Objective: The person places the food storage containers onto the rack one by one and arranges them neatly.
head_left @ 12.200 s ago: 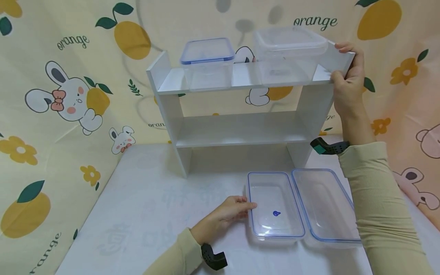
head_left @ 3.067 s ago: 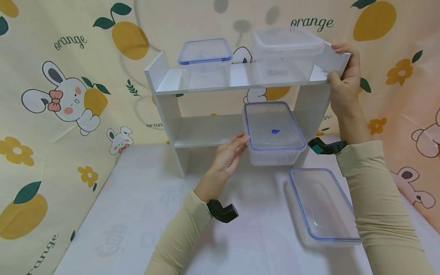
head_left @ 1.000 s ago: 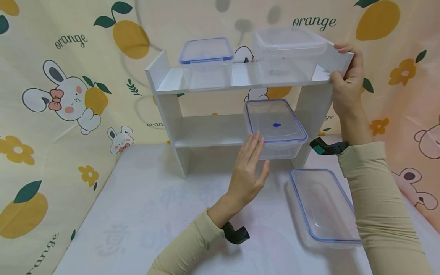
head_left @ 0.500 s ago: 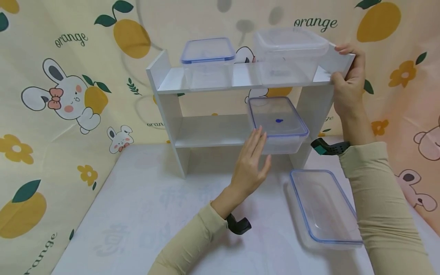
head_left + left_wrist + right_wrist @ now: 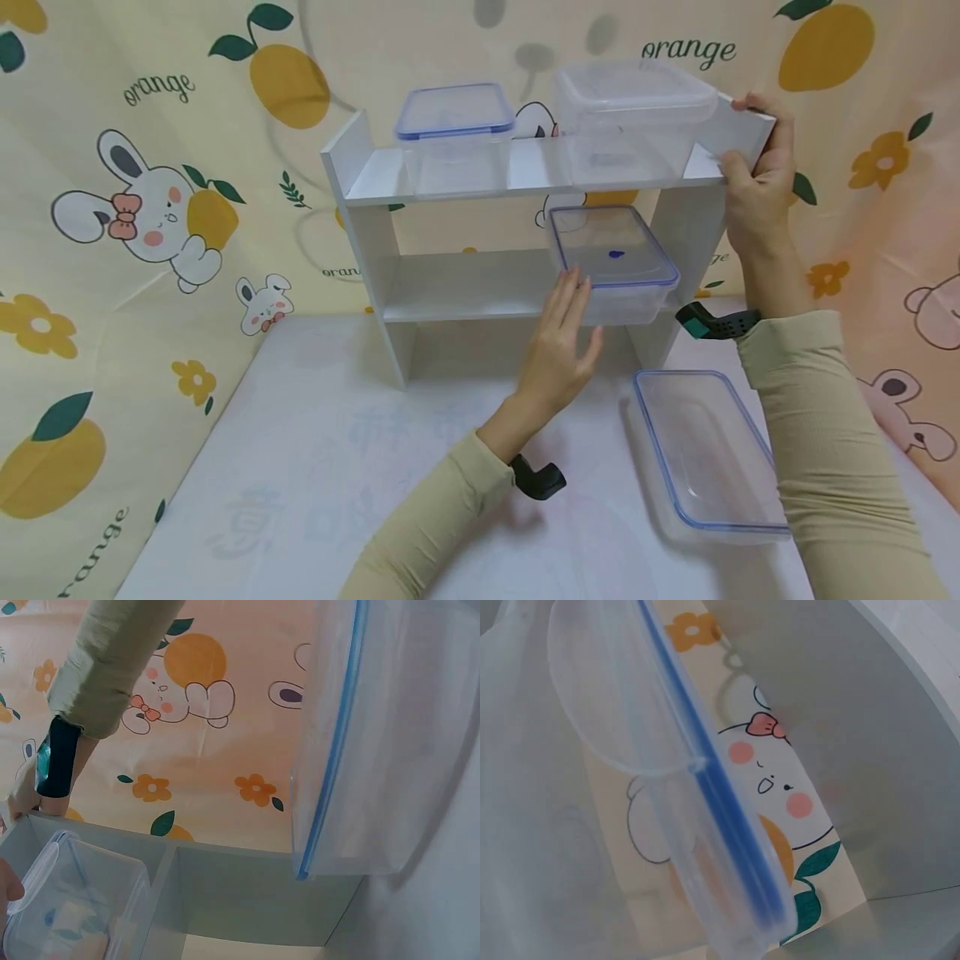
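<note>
To seat the lidded container [image 5: 619, 260] on the middle board [image 5: 472, 283], we keep the left hand [image 5: 558, 358] as shown: fingers straight, gripping nothing, laid against the front near its left corner. We judge that pressure should go straight back and low on the wall, since an off-centre push may swing the front right corner into the right side panel [image 5: 690, 221]. With the right hand [image 5: 761, 183], we hold the shelf unit [image 5: 371, 250] by its raised right end, thumb and fingers curled round it, to brace against the push. The container's front appears to project slightly past the board. Compared with half a second ago, the container sits farther back and slightly rightward, and the left hand has followed; the right hand's hold is unchanged.
</note>
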A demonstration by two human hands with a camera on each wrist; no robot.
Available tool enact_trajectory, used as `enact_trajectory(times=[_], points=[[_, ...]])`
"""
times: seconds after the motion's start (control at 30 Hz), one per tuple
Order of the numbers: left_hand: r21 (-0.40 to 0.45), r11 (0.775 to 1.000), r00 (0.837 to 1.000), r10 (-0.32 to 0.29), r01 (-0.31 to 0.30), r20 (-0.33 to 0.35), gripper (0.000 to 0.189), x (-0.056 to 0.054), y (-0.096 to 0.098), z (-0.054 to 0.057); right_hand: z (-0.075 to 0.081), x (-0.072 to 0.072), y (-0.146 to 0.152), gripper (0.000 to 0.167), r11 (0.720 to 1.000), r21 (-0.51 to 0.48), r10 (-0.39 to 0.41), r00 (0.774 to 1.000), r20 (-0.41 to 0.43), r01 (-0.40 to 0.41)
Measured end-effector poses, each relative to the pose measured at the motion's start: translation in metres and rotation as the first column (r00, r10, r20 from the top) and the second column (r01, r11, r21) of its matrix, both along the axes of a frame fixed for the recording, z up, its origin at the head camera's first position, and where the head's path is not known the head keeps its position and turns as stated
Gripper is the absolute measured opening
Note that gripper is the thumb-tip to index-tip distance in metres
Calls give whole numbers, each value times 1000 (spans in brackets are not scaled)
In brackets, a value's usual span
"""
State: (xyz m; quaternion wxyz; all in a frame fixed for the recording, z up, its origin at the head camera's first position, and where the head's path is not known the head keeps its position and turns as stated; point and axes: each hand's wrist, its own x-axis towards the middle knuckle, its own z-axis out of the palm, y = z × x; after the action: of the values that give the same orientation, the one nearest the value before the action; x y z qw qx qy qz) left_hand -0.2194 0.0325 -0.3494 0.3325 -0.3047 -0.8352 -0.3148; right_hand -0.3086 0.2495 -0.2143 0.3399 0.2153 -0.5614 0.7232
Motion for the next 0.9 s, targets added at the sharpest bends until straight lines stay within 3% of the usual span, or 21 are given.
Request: enact_trajectory(times=[0.4, 0.9], points=[[143, 987, 994, -89, 78, 68, 55, 5, 0, -2, -1, -2, 0, 48, 1000, 19, 2, 999, -52, -1], [226, 968, 994, -105, 109, -32, 52, 29, -4, -21, -1, -2, 1, 49, 1000, 25, -9, 999, -47, 11]])
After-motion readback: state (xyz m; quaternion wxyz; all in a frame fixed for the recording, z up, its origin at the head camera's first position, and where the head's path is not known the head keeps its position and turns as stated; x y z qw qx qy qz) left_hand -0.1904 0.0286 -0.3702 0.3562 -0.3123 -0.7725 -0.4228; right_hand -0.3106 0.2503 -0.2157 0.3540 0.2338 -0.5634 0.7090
